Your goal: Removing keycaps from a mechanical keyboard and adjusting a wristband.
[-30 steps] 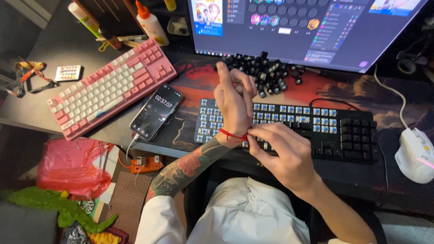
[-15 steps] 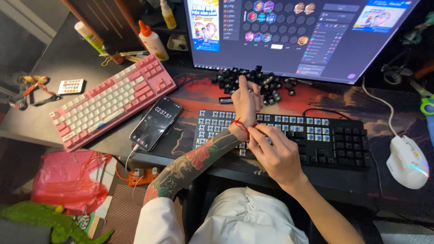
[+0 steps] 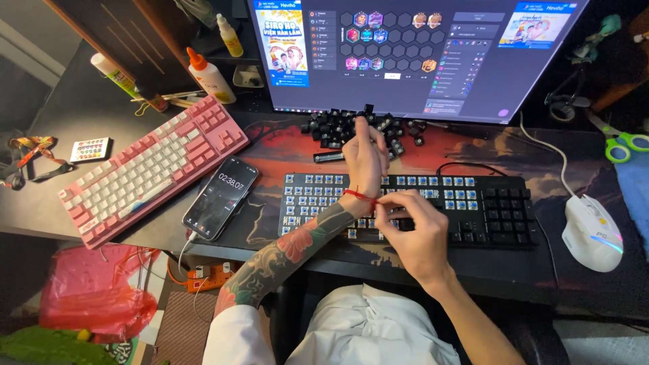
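Pinching a red string [image 3: 358,196] tied around the left wrist, the right hand [image 3: 414,233] has thumb and index fingers [image 3: 387,203] closed on the string at the inner side of the wrist. The remaining right fingers are curled loosely above the black keyboard [image 3: 500,206].

The left hand [image 3: 365,152] is raised with the palm edge toward the camera. Its fingers are loosely bent and point up toward a pile of black keycaps [image 3: 351,125]; they hold nothing. Whether the fingertips touch the pile cannot be determined. The left forearm carries a coloured tattoo.

The black keyboard lies on a red-and-dark desk mat [image 3: 284,145] in front of the person. Most keycaps on its left and centre sections are removed, exposing blue switches. The right section retains its black caps. The loose keycaps lie between the keyboard and the monitor [image 3: 419,54].

Left of the black keyboard, a phone [image 3: 222,197] lies face up with its screen lit. A cable runs from it over the desk [image 3: 74,108] edge. Further left, a pink keyboard [image 3: 152,169] lies at an angle. Behind it stand a white glue bottle [image 3: 211,76] with an orange tip and a smaller yellow bottle [image 3: 230,37].

A white mouse [image 3: 592,233] sits right of the black keyboard. Green scissors [image 3: 625,143] lie at the far right. A red plastic bag [image 3: 94,297] lies on the floor below the desk.
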